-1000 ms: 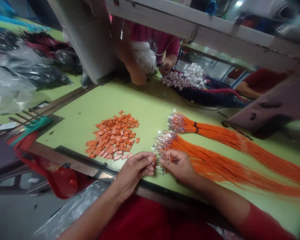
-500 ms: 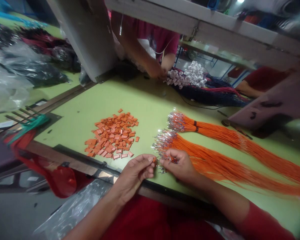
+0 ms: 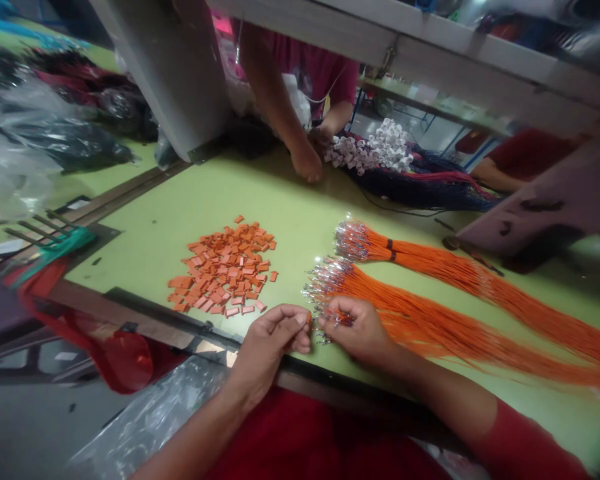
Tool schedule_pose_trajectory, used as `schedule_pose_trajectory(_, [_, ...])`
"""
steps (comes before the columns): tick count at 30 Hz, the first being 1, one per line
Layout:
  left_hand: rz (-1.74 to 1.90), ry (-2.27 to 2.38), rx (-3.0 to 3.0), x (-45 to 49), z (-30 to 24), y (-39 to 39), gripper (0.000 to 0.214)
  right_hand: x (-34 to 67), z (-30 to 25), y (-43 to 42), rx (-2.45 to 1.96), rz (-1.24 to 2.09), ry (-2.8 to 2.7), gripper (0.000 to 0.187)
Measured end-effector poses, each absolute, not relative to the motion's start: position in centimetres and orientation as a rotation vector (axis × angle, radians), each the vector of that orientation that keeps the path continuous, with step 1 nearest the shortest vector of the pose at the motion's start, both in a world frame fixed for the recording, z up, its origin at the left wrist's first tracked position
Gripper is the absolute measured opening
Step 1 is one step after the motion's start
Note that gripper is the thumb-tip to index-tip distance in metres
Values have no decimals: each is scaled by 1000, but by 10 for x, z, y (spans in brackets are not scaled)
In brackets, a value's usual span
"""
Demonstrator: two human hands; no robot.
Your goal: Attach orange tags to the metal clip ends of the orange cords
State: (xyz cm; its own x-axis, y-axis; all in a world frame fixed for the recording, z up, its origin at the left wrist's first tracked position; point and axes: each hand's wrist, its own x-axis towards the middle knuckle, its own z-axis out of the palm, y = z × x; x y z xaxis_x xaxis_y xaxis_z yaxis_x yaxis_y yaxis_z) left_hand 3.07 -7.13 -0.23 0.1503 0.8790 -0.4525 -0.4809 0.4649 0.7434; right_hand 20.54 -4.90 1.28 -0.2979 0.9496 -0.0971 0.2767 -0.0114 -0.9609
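Note:
My left hand and my right hand meet at the near edge of the green table. The left hand pinches a small orange connector between thumb and fingertips. The right hand is closed on the metal-tipped end of an orange wire from the nearer wire bundle, its tip touching the connector. A pile of small orange connectors lies to the left of my hands. A second orange wire bundle, tied with a black band, lies further back.
Across the table another person's hands work beside a heap of white connectors on dark wires. A grey post and shelf stand overhead. Plastic bags lie at the left, a red bag hangs below the table edge.
My hands have stayed together at the same spot. The person opposite has moved an arm forward and down onto the table.

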Motion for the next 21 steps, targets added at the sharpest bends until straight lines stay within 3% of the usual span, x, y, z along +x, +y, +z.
schedule_pose_trajectory(15, [1007, 1096, 844, 33, -12, -82, 32, 208, 2, -51, -1214, 1308, -1805, 16])
schedule_pose_trajectory(21, [1027, 1400, 1790, 6, -14, -66, 20, 206, 5, -42, -1106, 1211, -1666, 20])
